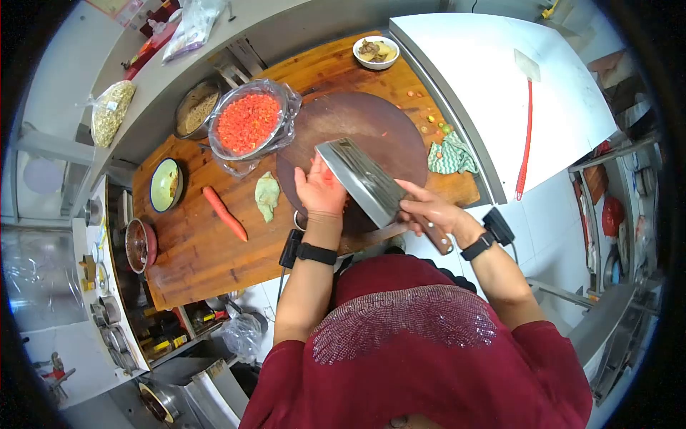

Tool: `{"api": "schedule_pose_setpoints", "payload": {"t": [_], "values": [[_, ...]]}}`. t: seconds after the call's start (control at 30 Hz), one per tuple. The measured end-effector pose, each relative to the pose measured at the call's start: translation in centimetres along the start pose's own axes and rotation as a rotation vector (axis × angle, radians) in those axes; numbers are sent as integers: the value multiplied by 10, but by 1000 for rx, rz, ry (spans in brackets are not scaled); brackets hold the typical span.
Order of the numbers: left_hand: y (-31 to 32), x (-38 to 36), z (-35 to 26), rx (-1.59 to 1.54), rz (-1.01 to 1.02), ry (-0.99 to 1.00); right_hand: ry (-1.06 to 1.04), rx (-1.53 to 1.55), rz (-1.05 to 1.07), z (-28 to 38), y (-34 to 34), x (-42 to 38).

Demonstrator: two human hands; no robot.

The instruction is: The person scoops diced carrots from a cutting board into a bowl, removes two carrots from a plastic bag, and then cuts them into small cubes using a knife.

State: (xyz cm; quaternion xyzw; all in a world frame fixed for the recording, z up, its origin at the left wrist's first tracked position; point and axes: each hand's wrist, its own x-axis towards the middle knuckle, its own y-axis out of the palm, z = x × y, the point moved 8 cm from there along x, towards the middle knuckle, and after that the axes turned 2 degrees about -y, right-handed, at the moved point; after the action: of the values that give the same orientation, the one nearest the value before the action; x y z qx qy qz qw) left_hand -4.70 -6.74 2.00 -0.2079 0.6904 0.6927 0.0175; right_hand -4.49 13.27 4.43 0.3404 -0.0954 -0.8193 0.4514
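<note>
Kitchen, seen from above; long wooden counter (207, 250) between a grey shelf and a white appliance top (493, 86). Round dark chopping board (357, 125) set on the wood. Right hand (429, 211) wrapped tight round the handle of a broad cleaver (364, 179), blade tilted up off the board. Left hand (321, 189) flat and spread against the blade's left face, fingers pressed to the steel, something orange glimpsed beneath the palm, too hidden to name. Beyond the grip, at the board's far left edge, a plastic-lined bowl of chopped carrot (249, 123). Left of the left hand, a green leaf scrap (267, 194), then 1 whole carrot (224, 212). Right of the blade, a green striped cloth (450, 156). Far beyond, a small white bowl of food (376, 51).
</note>
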Motion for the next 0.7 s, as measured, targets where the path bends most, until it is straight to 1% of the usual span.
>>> {"api": "schedule_pose_setpoints", "payload": {"t": [0.03, 0.07, 0.1, 0.13, 0.17, 0.2, 0.23, 0.27, 0.3, 0.37, 0.4, 0.43, 0.5, 0.53, 0.57, 0.63, 0.7], "values": [[-2, 7, -8, -182, 19, 32, 7, 0, 5, -2, -12, -7], [-9, 10, -17, -8, -2, 113, -33, -141, -82, -1, -31, -15], [-5, 8, -23, 188, -112, 207, -74, -282, -167, 1, -47, -22], [-6, 9, -30, 410, -142, 273, -65, -283, -161, -2, -55, -25], [-6, 9, -37, 633, -171, 337, -114, -309, -286, 0, -72, -29], [-5, 10, -43, 979, -150, 426, -168, -335, -412, 4, -88, -33], [0, 10, -45, 1328, -125, 510, -166, -336, -407, 3, -95, -31], [-2, 10, -45, 1564, -130, 563, -203, -367, -468, 6, -107, -30], [-3, 6, -46, 1566, -134, 568, -242, -396, -529, 11, -118, -29], [21, -17, -42, 2138, -79, 997, -237, -450, -522, 13, -128, -21], [19, -25, -46, 2156, -142, 1069, -225, -420, -504, 11, -131, -17], [10, -29, -54, 2182, -228, 1085, -212, -390, -485, 11, -132, -13], [-12, -34, -72, 2096, -395, 1011, -179, -398, -460, 19, -123, -9], [-20, -34, -74, 2134, -423, 953, -151, -407, -442, 21, -118, -6], [-25, -35, -74, 2136, -431, 956, -151, -406, -435, 19, -119, -1], [-22, -36, -58, 2249, -357, 946, -190, -382, -306, 15, -110, 12], [-18, -39, -41, 2339, -271, 937, -170, -356, -280, 12, -105, 19]]}}
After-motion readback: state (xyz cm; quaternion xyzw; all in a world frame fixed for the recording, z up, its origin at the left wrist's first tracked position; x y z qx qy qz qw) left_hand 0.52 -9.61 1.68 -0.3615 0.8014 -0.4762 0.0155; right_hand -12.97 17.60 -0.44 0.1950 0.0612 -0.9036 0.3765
